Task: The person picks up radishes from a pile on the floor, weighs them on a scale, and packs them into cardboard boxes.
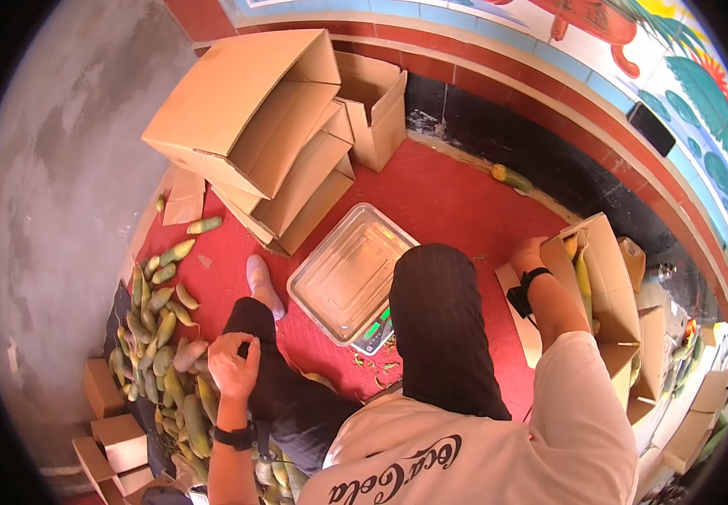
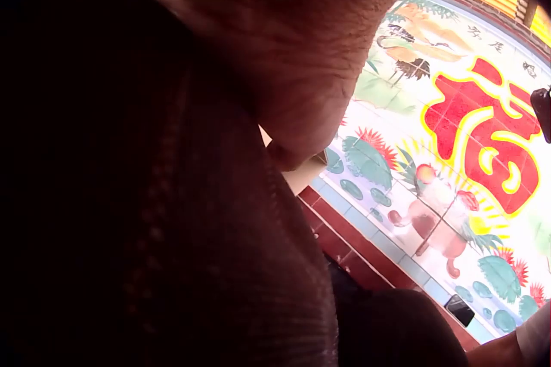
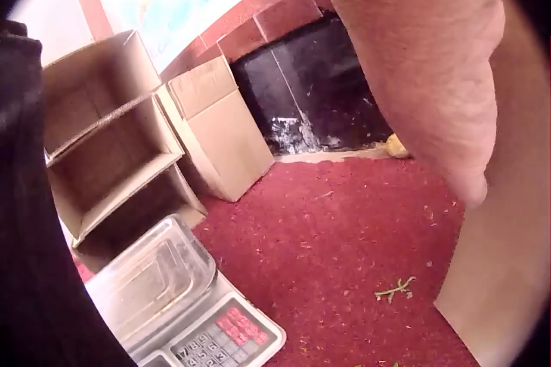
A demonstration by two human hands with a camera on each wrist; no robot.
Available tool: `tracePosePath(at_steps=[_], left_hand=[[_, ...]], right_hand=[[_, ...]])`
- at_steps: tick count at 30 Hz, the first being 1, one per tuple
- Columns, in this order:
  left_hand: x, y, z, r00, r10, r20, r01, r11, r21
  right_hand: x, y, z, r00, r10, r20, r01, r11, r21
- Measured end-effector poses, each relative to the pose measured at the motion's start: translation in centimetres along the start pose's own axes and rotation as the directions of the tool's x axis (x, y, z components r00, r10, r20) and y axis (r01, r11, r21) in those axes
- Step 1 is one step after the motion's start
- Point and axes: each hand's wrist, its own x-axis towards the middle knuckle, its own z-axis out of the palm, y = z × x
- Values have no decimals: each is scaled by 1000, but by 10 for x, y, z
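Note:
My right hand (image 1: 530,255) grips the near corner of a cardboard box (image 1: 608,261) on the right. Long yellow and green vegetables, like cucumbers (image 1: 584,282), lie inside it. Seen from the right wrist, the hand (image 3: 430,74) is up against the brown cardboard (image 3: 508,238), its fingertips partly hidden. My left hand (image 1: 233,366) rests by my left knee with loosely curled fingers and nothing in them. Its wrist view shows the hand (image 2: 275,49) beside dark trouser cloth (image 2: 172,212). A pile of green-yellow cucumbers (image 1: 164,362) lies on the floor left of it.
Between my legs a clear plastic tray (image 1: 296,282) sits on a digital scale (image 1: 372,337). Stacked open cartons (image 1: 229,101) stand ahead beside another tall carton (image 1: 381,126). One cucumber (image 1: 513,178) lies near the wall on the red carpet (image 1: 440,194). More small boxes (image 1: 120,442) are at lower left.

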Motion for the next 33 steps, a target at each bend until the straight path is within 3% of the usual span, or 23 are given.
tracePosePath(at_steps=[7, 9, 13, 15, 19, 21, 26, 29, 31, 33], left_hand=[[4, 5, 4, 1000, 0, 7, 0, 1000, -4], [4, 5, 5, 998, 57, -31, -58, 998, -16], [4, 5, 6, 998, 63, -21, -64, 996, -65], [4, 5, 5, 998, 61, -24, -62, 997, -41], [6, 7, 3, 997, 72, -1, -72, 997, -28], [7, 8, 3, 998, 67, 4, -66, 997, -48], [12, 11, 5, 990, 133, -40, -136, 989, -63], [14, 9, 7, 989, 146, -37, -148, 987, -60], [12, 11, 3, 991, 126, -46, -128, 991, -43], [9, 8, 1, 997, 76, 22, -75, 996, -47]], right_hand=[[-17, 9, -3, 995, -85, 59, 93, 985, -148], [-26, 12, 4, 995, -90, -32, 81, 976, -204], [-31, 15, 38, 996, -70, -50, 59, 979, -195], [-35, 12, 49, 1000, -6, -8, 5, 995, -102], [-28, 20, 122, 996, 74, -54, -74, 997, 11], [-45, 30, 140, 997, 50, 58, -51, 999, 16], [-69, 37, 243, 999, 49, -13, -47, 992, 117], [-87, 28, 274, 993, 119, -8, -117, 984, 138], [-97, 23, 278, 983, 149, 106, -161, 980, 115], [-105, 19, 289, 992, 115, 57, -121, 988, 95]])
